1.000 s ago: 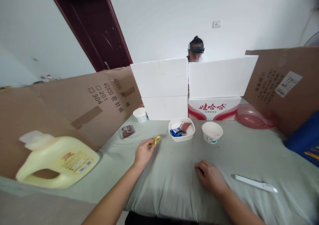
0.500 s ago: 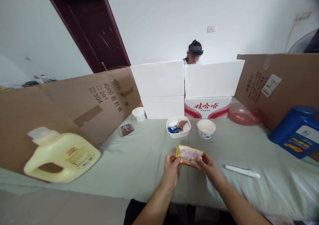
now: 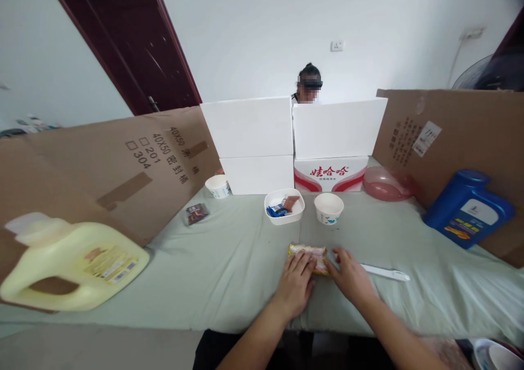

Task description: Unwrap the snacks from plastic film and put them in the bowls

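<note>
Both my hands press flat on a yellow snack packet (image 3: 308, 251) lying on the pale green cloth (image 3: 229, 261) at the near edge of the table. My left hand (image 3: 295, 280) covers the packet's left half, fingers spread and laid over it; my right hand (image 3: 349, 274) rests at its right end, fingers extended, not curled around anything. The packet's long axis runs left to right across my view, directly ahead of both hands, with the left hand holding down more of it. Much of the wrapper is hidden under my fingers, so its print cannot be read.

Just right of my right hand lies a thin white tool (image 3: 385, 273), apart from the fingers, its type unclear. Farther back stand a white bowl (image 3: 284, 217) holding small wrapped items and a paper cup (image 3: 328, 208) beside it. A dark sachet (image 3: 197, 213) and a second cup (image 3: 217, 185) sit to the left. A yellow jug (image 3: 73, 263) lies on its side at far left, a blue jug (image 3: 466, 207) leans at right. Beyond white foam boxes (image 3: 295, 135), another person's head shows, the rest hidden.
</note>
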### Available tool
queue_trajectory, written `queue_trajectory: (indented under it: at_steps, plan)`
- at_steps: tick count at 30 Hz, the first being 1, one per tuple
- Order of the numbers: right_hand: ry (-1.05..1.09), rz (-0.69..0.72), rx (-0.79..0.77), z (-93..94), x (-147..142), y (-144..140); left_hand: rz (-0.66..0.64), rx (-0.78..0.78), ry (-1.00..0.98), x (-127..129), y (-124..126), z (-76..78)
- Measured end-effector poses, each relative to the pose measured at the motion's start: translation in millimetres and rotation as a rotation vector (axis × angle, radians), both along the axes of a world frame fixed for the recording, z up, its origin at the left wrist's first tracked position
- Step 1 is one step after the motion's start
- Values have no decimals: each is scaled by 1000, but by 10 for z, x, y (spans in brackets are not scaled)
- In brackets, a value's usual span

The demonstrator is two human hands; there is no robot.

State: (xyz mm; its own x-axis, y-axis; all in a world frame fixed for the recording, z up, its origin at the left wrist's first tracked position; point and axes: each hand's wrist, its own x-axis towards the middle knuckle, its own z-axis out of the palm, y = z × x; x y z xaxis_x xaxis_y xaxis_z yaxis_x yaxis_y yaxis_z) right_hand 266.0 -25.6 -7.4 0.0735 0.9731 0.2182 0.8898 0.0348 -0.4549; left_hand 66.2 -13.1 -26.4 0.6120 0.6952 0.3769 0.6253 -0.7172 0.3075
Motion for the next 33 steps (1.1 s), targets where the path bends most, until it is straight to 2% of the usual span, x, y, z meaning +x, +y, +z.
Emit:
queue_trajectory:
  at_steps: [3, 6, 10, 13, 18, 21, 23, 27, 33]
  plan:
    - [-175, 2, 123, -6, 356, -180, 21, 61, 19, 3, 4, -80]
    - [-395, -126, 76, -78, 761, -375, 27, 77, -7, 1, -9, -86]
    - [-479, -136, 40, -201, 1053, -458, 54, 82, -7, 15, -31, -33]
    - [-402, -33, 59, -188, 922, -362, 89, 99, -1, 21, -44, -16]
    - [-185, 232, 30, 84, 202, -92, 125, 135, 1, 14, -49, -58]
    - [-220, 372, -57, 254, -181, 82, 133, 162, -9, 16, -46, -63]
    - [-276, 421, -117, 320, -305, 186, 126, 178, -29, 20, -46, -48]
    - [-330, 463, -150, 362, -207, 255, 131, 184, -53, 26, -48, -18]
    - [-284, 389, -168, 348, 418, 0, 135, 162, -100, 17, -55, -27]
